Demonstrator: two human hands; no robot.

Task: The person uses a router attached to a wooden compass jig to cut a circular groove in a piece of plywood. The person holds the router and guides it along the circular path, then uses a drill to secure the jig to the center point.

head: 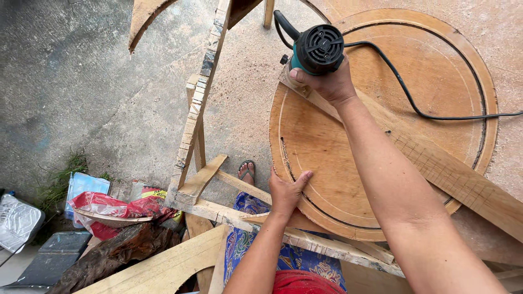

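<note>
Right hand (326, 81) fingers grip the teal router (316, 50); left hand (287, 191) fingers press together on the round plywood disc (327, 147).

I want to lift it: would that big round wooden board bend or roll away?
The big round wooden board looks thick, so probably stiff and rather heavy. Lying flat under the left hand, it likely won't roll; stood on edge, it might.

Right arm stretched far forward, right hand (327, 81) with fingers wrapped tight, thumb seemingly underneath. Left arm bent nearer the body, left hand (287, 190) pressed flat, palm down, thumb spread outward.
</note>
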